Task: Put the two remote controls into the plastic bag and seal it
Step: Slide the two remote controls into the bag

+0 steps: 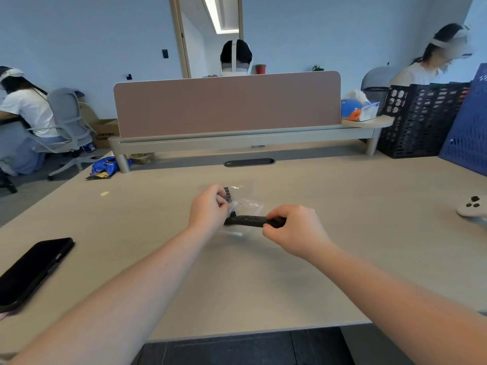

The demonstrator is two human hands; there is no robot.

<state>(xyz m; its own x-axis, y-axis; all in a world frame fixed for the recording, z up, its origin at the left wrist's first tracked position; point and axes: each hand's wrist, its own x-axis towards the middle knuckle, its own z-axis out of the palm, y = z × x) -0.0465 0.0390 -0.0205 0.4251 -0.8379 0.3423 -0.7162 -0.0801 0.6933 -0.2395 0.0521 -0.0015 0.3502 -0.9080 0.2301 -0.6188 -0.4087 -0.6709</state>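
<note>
While the left hand (208,206) pinches the edge of the clear plastic bag (246,205) between thumb and fingers, the right hand (292,230) grips one end of a black remote control (250,220) with its fingers curled around it. That remote lies roughly crosswise between the two hands, just above the light wooden desk (237,272), its left end at the mouth of the bag; whether the tip is already inside is hard to tell through the crumpled film. A second dark remote (228,194) shows just behind the left hand, partly hidden by the fingers, and it seems to sit within the bag, though this is not certain. Well apart on the left of the desk lies a black phone (31,270), face up. At the far right edge rests a white game controller (473,206). A pink divider panel (226,104) stands along the back of the desk
</note>
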